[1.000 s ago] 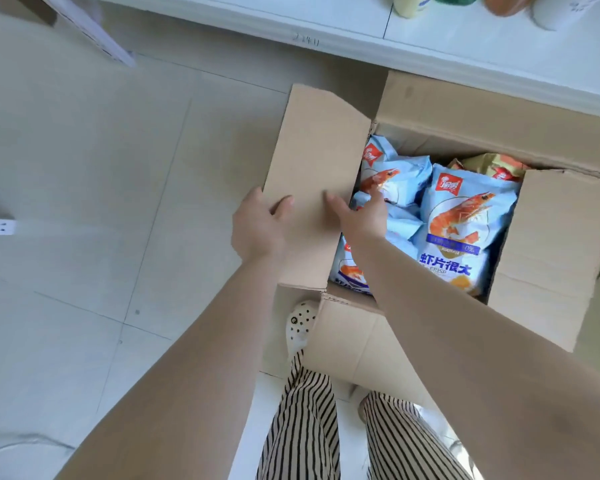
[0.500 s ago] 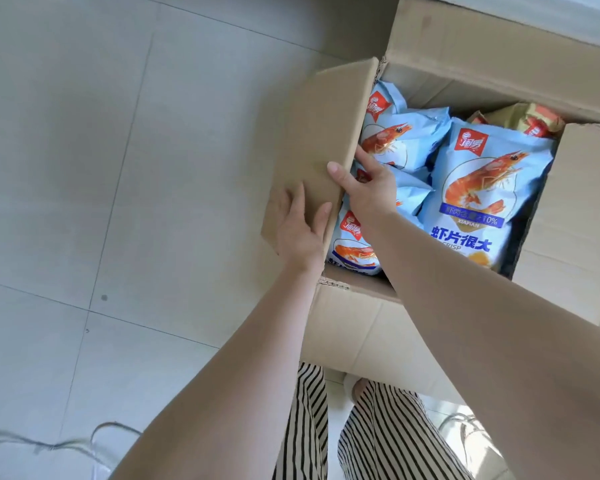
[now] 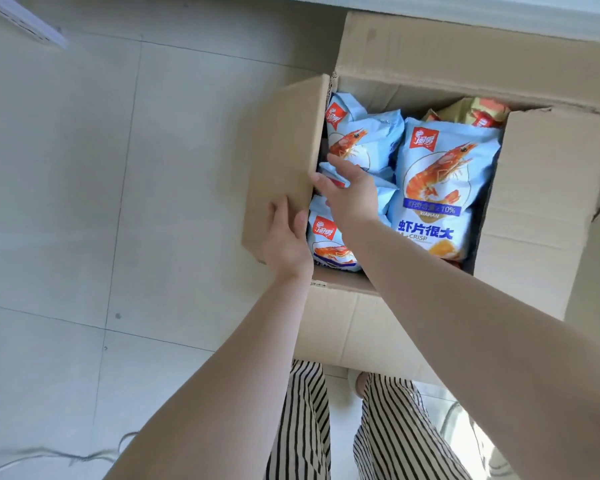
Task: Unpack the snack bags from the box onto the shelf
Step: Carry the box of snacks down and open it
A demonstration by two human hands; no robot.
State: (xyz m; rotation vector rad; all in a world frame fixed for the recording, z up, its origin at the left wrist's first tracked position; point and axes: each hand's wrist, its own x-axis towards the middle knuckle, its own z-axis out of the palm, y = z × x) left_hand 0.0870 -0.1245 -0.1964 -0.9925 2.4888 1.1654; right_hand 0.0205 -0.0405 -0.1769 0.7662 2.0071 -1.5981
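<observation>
An open cardboard box [image 3: 551, 209] stands on the floor below the white shelf edge [image 3: 499, 15]. Inside lie several light-blue shrimp-crisp bags; the largest bag [image 3: 444, 188] is on the right, smaller blue bags [image 3: 361, 143] on the left, and a gold bag [image 3: 478, 114] at the back. My left hand [image 3: 286, 240] presses flat against the box's left flap [image 3: 281, 161], which stands nearly upright. My right hand [image 3: 347, 192] reaches inside the box, fingers spread over the left blue bags beside the flap's edge.
Pale tiled floor [image 3: 118, 202] spreads to the left. Striped trouser legs [image 3: 302, 427] stand just before the box's near flap [image 3: 343, 323]. A white strip [image 3: 25, 22] lies at top left.
The left flap has swung from lying over the box to nearly upright. My left hand slid down its outer face, and my right hand moved off the flap onto the bags.
</observation>
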